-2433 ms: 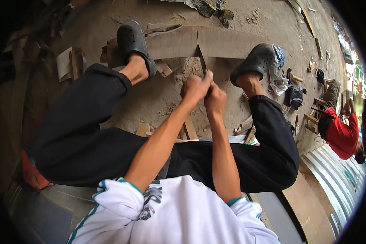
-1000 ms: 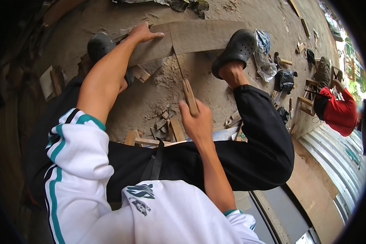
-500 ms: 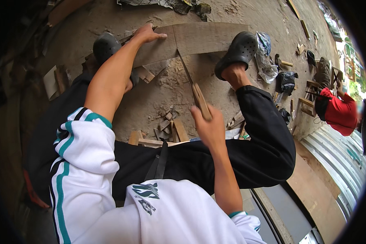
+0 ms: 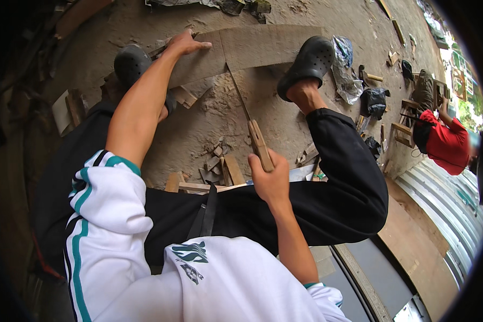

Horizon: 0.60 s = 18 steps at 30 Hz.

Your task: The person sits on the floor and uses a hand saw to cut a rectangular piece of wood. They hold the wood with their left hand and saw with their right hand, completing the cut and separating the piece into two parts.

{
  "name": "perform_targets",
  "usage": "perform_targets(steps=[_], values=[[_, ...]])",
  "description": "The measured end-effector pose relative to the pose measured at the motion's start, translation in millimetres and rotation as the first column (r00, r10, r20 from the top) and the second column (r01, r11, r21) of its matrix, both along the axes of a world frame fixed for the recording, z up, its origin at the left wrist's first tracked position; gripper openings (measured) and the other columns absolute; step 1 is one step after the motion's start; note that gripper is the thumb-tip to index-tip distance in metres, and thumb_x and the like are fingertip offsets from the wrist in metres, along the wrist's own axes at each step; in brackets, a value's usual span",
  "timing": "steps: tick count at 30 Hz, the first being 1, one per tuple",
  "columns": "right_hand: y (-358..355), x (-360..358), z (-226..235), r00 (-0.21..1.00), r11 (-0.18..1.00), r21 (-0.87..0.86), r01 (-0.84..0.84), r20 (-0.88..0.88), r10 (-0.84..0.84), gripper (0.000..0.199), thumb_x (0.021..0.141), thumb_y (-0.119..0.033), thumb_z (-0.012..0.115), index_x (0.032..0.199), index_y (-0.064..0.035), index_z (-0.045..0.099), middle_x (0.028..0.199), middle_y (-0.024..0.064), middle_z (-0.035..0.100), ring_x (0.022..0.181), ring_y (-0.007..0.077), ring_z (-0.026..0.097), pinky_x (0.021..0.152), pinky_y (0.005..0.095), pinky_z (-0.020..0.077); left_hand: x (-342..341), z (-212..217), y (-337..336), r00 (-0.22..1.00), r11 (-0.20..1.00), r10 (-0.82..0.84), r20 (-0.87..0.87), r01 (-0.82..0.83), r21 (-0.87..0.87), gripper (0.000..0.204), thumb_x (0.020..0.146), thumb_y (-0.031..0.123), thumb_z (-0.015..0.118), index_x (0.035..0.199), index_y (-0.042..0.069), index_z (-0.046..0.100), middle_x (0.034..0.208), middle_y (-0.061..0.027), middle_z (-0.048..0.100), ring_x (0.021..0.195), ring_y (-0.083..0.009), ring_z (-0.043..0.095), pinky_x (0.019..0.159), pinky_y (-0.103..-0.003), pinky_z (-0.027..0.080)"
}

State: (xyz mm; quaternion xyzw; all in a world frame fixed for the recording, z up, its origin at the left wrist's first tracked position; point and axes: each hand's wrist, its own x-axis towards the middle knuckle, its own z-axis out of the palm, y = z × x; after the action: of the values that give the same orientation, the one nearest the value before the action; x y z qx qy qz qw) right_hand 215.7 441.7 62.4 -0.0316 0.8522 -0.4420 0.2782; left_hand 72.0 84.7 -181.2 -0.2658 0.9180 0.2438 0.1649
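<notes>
A long wooden board (image 4: 273,45) lies across the far side, with a thin dark line running over its width. At its left part, my left hand (image 4: 187,44) grips the far edge, thumb stretched along the top; the other fingers are partly hidden. My right hand (image 4: 272,180) is closed around the wooden handle (image 4: 260,145) of a handsaw. The saw's narrow blade (image 4: 238,92) slants away from me and meets the board's near edge at the line. My right foot in a dark clog (image 4: 308,61) rests against the board's right part; my left clog (image 4: 132,64) is beside its left end.
Wood offcuts (image 4: 231,169) are piled on the dirt floor between my legs. Right of my foot lie a silvery plastic wrapper (image 4: 346,75) and a black bag (image 4: 374,102). A person in red (image 4: 446,142) sits far right near corrugated metal sheeting (image 4: 440,206).
My right hand has drawn the saw back toward me, so more blade shows on the near side of the board. My left hand stays on the board. The view has shifted slightly.
</notes>
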Motion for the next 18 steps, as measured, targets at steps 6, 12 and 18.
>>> perform_targets(steps=[6,12,18], values=[[-50.1,-42.6,-109.4,0.983,0.999,-0.036,0.029,-0.178,-0.035,0.025,0.082,-0.021,0.061,0.078,0.0033,0.060,0.068,0.0242,0.060,0.059,0.0371,0.059,0.060,0.0421,0.0465,-6.1,22.8,10.5,0.999,0.999,-0.043,-0.001,0.043,0.014,0.113,0.067,0.074,0.072,0.144,-0.001,0.039,0.141,-0.0240,0.049,0.128,-0.0389,0.051,0.103,-0.051,0.044],[-12.4,-12.4,-12.1,0.999,1.000,-0.023,0.010,0.032,-0.009,0.028,0.085,-0.024,0.065,0.077,0.0032,0.060,0.061,0.0113,0.054,0.059,0.0205,0.054,0.058,0.0367,0.0437,9.0,10.5,-1.9,1.000,1.000,-0.004,-0.019,0.004,0.020,0.109,0.067,0.073,0.072,0.143,0.000,0.041,0.139,-0.0241,0.051,0.127,-0.0381,0.052,0.103,-0.050,0.044],[-34.9,-40.7,-95.3,0.990,0.999,-0.021,0.024,-0.136,-0.026,0.029,0.082,-0.025,0.062,0.076,0.0039,0.060,0.065,0.0224,0.060,0.061,0.0372,0.059,0.062,0.0424,0.0474,-6.0,42.1,21.4,0.998,0.999,-0.046,0.046,0.045,0.025,0.108,0.067,0.071,0.073,0.142,-0.001,0.043,0.138,-0.0242,0.052,0.126,-0.0373,0.053,0.102,-0.049,0.044]])
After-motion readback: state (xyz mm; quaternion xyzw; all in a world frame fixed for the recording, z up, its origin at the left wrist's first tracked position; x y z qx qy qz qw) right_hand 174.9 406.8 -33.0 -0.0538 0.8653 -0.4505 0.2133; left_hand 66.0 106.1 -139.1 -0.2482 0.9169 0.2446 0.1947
